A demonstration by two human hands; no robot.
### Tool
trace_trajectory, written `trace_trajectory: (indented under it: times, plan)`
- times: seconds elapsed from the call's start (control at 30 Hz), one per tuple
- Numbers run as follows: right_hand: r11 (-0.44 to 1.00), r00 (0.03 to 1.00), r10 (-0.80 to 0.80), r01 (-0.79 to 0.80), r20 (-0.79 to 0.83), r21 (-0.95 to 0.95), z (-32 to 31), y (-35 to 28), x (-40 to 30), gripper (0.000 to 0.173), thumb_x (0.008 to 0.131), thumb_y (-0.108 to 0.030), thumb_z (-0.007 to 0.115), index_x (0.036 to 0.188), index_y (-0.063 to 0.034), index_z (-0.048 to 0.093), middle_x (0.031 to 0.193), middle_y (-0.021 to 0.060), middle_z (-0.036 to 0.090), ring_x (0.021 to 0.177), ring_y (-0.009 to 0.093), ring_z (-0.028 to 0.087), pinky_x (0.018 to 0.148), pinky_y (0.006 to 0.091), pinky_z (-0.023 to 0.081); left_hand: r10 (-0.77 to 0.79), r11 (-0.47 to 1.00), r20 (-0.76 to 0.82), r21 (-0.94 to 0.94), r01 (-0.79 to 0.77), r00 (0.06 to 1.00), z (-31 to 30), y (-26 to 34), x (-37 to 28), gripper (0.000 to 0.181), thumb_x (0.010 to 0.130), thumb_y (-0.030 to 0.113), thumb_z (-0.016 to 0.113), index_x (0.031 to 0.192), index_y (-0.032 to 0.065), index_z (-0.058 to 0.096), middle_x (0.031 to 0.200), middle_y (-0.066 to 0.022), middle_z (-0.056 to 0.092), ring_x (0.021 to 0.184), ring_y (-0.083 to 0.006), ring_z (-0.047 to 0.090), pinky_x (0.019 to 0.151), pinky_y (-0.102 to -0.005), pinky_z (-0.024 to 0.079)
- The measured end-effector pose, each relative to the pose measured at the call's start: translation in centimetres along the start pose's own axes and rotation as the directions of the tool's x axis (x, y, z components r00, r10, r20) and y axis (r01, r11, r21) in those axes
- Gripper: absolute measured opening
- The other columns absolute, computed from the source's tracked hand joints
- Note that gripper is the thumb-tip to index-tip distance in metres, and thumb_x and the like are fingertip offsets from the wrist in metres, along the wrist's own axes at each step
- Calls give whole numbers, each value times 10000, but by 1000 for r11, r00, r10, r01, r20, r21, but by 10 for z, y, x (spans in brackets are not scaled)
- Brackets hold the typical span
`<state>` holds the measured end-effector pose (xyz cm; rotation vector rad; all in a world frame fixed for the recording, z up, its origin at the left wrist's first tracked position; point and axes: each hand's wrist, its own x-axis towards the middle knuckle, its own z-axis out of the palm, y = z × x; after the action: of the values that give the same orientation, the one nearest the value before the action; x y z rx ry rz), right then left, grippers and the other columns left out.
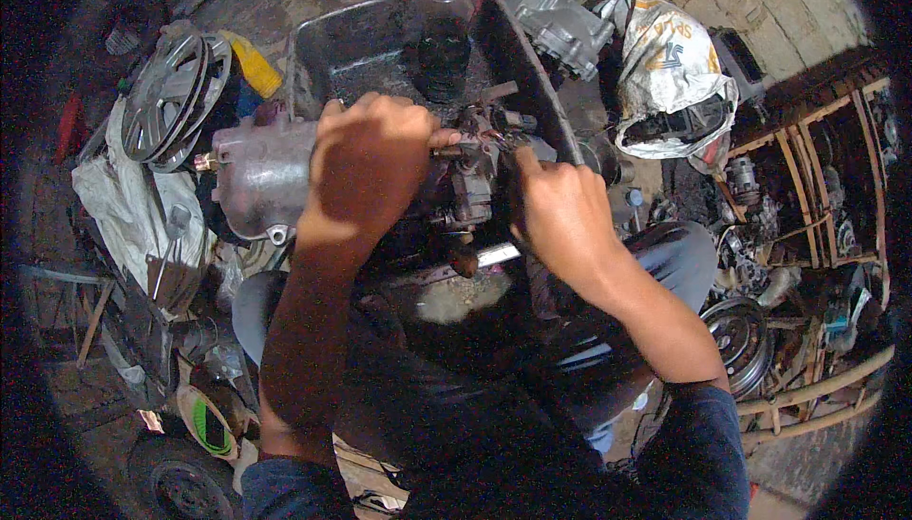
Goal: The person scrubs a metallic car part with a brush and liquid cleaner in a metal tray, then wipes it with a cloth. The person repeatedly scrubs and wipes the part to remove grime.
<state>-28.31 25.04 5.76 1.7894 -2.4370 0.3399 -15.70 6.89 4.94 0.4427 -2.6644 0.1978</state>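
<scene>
A grimy cast-metal assembly lies across the near side of a dark tub, above my lap. From its left end sticks a brass fitting. My left hand is clasped over the assembly's middle, thumb pointing right. Beside that thumb sits a mechanism of small cast pieces and levers. My right hand is curled at the mechanism's right side, its index finger against it. The grip underneath is hidden. In the tub stands a clear bottle with a dark cap and dark contents.
Spoked metal wheels and a yellow container stand at left. Behind the tub lies a cast gearbox-like casing. A white sack of parts is at right, near a wooden rack. A tyre lies lower left.
</scene>
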Motion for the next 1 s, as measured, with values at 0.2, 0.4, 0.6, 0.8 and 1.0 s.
trace_trajectory:
  times: [0.2,0.4,0.6,0.8,1.0]
  plan:
    - [998,994,62,-65,94,27,-5,-3,0,416,699,-79,794,1045,38,595,784,247,707,737,461,709,674,530,575,-1,999,-58,-43,-2,998,5,-1,-1,363,914,473,642,784,138,694,795,-59,704,833,-265,696,754,-484,515]
    - [1000,999,5,-6,45,24,-6,-2,-2,232,797,-80,663,987,43,616,736,254,709,676,417,737,614,514,604,-18,997,-5,-75,17,1000,1,-2,0,343,925,475,658,872,161,785,866,-72,721,878,-308,697,764,-481,525]
    - [999,998,35,-36,47,25,-5,-3,0,248,782,-74,685,981,58,618,730,258,703,699,429,736,633,518,605,27,998,-109,-46,-32,994,6,-1,-2,349,915,456,646,789,133,689,799,-61,703,815,-264,689,749,-477,511]
    - [1000,999,14,-15,39,21,-2,-9,-2,288,763,-76,702,1004,61,626,726,258,704,694,434,736,628,521,605,34,999,-112,-37,-38,993,4,-3,-2,333,910,443,653,782,136,678,789,-60,695,801,-262,689,722,-464,502]
    - [999,998,44,-44,40,-1,-2,-6,0,248,782,-90,681,984,40,623,718,254,705,678,424,738,615,513,604,41,997,-112,-58,-47,993,4,-1,-1,337,911,443,657,777,134,675,775,-61,690,792,-269,688,714,-462,495]
